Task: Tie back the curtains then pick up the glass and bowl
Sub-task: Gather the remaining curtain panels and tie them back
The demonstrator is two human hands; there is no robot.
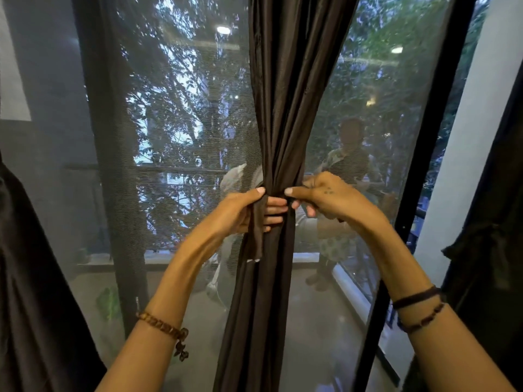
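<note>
A dark brown curtain (285,94) hangs gathered into a narrow bundle at the middle of the glass door. My left hand (243,210) grips the bundle from the left, its fingers wrapped round the back and showing on the right side. A loose tie strip (256,236) of the same cloth hangs down from that hand. My right hand (322,196) pinches the cloth at the bundle's right side, thumb pointing left. No glass or bowl is in view.
A mesh screen and glass door with a black frame (424,154) stand behind the curtain. More dark curtain hangs at the left edge (34,278) and at the right edge (492,264). A person's reflection shows in the glass on the right.
</note>
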